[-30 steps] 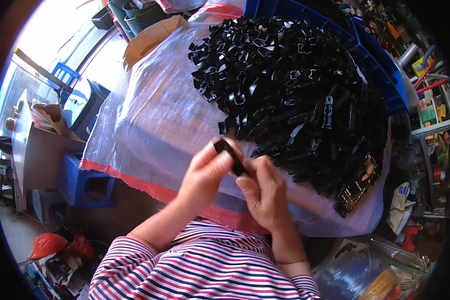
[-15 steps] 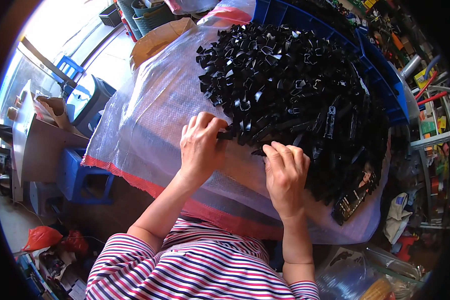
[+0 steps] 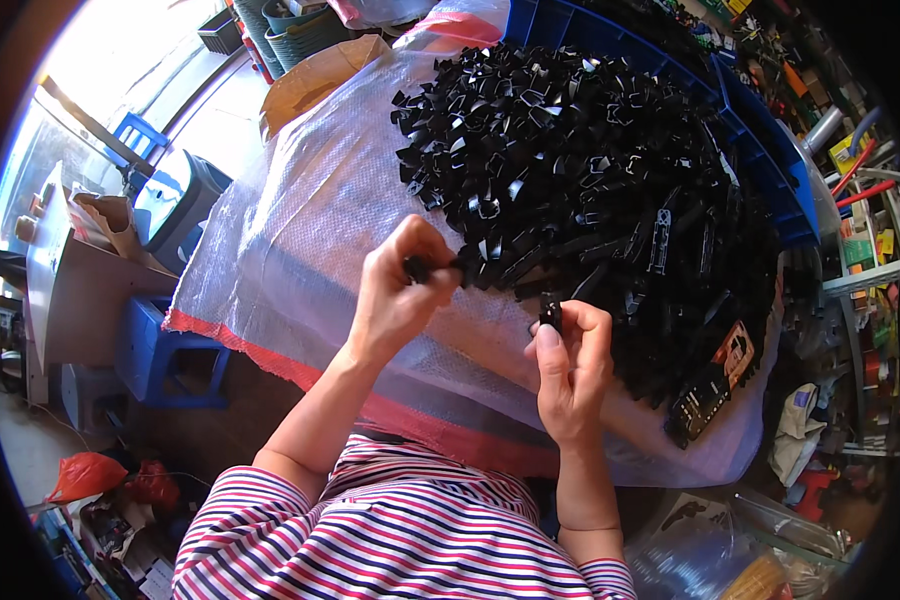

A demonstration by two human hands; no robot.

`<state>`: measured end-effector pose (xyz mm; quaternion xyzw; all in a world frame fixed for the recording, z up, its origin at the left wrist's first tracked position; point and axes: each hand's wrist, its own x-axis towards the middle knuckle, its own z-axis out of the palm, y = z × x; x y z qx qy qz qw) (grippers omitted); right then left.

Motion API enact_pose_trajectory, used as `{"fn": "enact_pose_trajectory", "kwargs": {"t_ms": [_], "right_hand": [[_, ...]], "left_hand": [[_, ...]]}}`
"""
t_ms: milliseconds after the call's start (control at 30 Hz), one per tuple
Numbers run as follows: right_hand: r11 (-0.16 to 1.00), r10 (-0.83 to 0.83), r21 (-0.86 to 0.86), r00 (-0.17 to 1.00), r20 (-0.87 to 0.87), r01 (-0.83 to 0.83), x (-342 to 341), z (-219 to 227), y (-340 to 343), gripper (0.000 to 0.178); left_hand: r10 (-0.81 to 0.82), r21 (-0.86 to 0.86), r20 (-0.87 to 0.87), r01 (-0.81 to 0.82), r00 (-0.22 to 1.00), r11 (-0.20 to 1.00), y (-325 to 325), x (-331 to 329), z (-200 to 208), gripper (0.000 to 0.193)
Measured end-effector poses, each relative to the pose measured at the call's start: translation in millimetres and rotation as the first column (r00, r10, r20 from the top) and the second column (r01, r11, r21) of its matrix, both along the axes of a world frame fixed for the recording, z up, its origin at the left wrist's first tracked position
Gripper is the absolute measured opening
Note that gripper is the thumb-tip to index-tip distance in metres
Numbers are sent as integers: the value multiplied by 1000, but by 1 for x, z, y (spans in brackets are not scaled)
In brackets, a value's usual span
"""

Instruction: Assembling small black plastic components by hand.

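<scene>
A large heap of small black plastic pieces [image 3: 570, 150] covers much of a white woven sheet [image 3: 300, 230] with a red edge. At the heap's near left side, my left hand [image 3: 402, 280] is closed round a small black piece [image 3: 417, 268], most of it hidden by the fingers. My right hand [image 3: 574, 375], to the right and slightly nearer, pinches a short black plastic piece [image 3: 550, 310] that stands up between thumb and fingers. Near the heap's right edge lies a black card-like part [image 3: 705, 400] with an orange-brown end [image 3: 738, 350].
A blue crate [image 3: 765, 150] stands behind and right of the heap. Blue stools [image 3: 175, 350] and a table [image 3: 90, 300] are at the left. Shelves with assorted goods [image 3: 865, 270] line the right side. Clear plastic bags [image 3: 700, 555] lie at lower right.
My right hand has turned, thumb toward me, and raised a black piece off the heap's edge. My left hand has rolled inward over its piece.
</scene>
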<state>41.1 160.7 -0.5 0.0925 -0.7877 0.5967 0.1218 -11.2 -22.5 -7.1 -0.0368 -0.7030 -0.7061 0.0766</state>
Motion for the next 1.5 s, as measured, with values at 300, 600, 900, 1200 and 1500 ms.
{"fn": "enact_pose_trajectory", "kwargs": {"t_ms": [300, 600, 900, 1200, 1500], "right_hand": [[984, 148, 117, 985, -92, -137, -8, 13, -10, 30], [980, 57, 200, 963, -262, -4, -2, 3, -11, 27], [987, -23, 154, 995, -98, 38, 14, 8, 4, 26], [993, 6, 116, 996, 93, -17, 21, 13, 10, 27], [995, 22, 94, 995, 98, -32, 20, 11, 11, 28]], "left_hand": [[-411, 223, 100, 382, 906, 897, 11, 14, 17, 11], [-611, 755, 224, 261, 759, 601, 19, 15, -4, 12], [-420, 678, 203, 183, 884, 712, 27, 16, 2, 14], [-345, 376, 187, 258, 920, 890, 27, 20, 6, 13], [-343, 262, 142, 299, 928, 917, 27, 22, 7, 13]]}}
